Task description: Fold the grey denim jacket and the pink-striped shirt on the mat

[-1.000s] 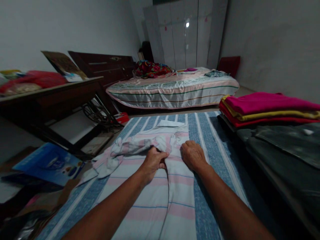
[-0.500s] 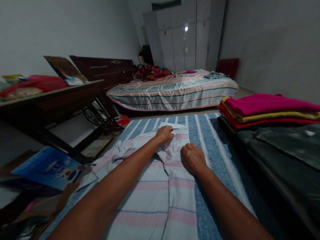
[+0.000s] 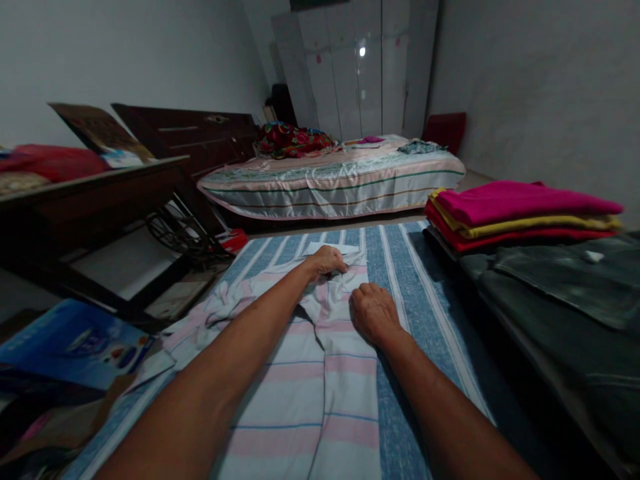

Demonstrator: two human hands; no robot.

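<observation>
A white shirt [image 3: 295, 397] with pink bands and thin blue lines lies spread over a blue-and-white striped cloth [image 3: 390, 260]. My left hand [image 3: 327, 261] is closed on the shirt's fabric near its far end, close to a white flap. Lower and to the right, my right hand [image 3: 375, 310] has its fingers curled at the shirt's right edge, gripping the fabric there. The shirt's left side is bunched up, and my left forearm covers part of it.
Folded pink, yellow and red clothes [image 3: 525, 207] are stacked on the right, beside dark folded garments [image 3: 555, 287]. A blue box [image 3: 75, 343] sits at lower left, under a wooden table [image 3: 95, 193]. Beyond stands a bed [image 3: 330, 190] with a satin cover.
The view has turned slightly, so the surroundings sit further left. Both hands stay on the shirt in nearly the same places.
</observation>
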